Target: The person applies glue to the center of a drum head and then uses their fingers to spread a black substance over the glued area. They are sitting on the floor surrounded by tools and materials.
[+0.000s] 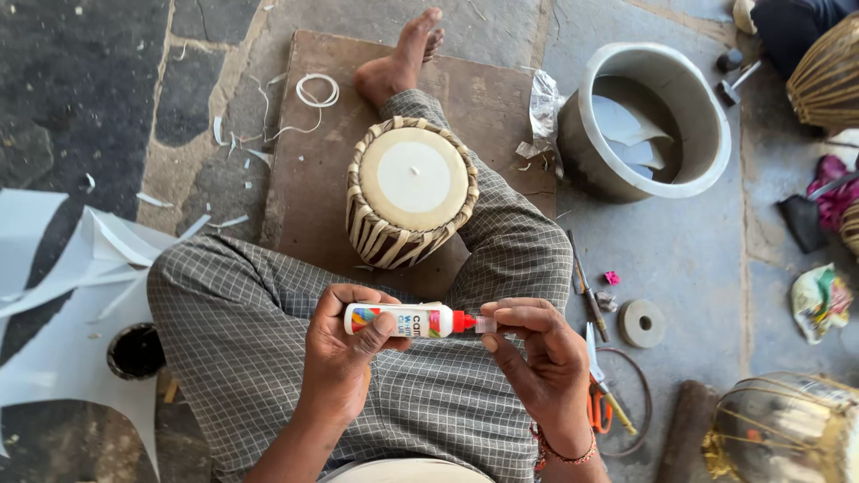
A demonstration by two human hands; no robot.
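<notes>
The left hand (344, 353) is closed around a small white glue bottle (403, 319), held sideways just above the lap, its red nozzle (463, 322) pointing toward the right hand (541, 358). The right hand pinches the clear cap (486, 325) at the nozzle's tip between thumb and fingertips (508, 313), the other fingers loosely curled. Just beyond both hands, between the person's knees, a small drum (410, 190) with a pale round head and laced sides stands upright on a brown board (313, 161). Past the right hand, farther out, sits a large grey tub (707, 116) holding white cut pieces. Beside the right hand on the floor lie orange-handled scissors (598, 398), a thin tool (586, 284) and a flat grey ring (642, 323). Out beyond the left hand white sheet offcuts (63, 295) lie on the floor next to a small dark pot (136, 351)
</notes>
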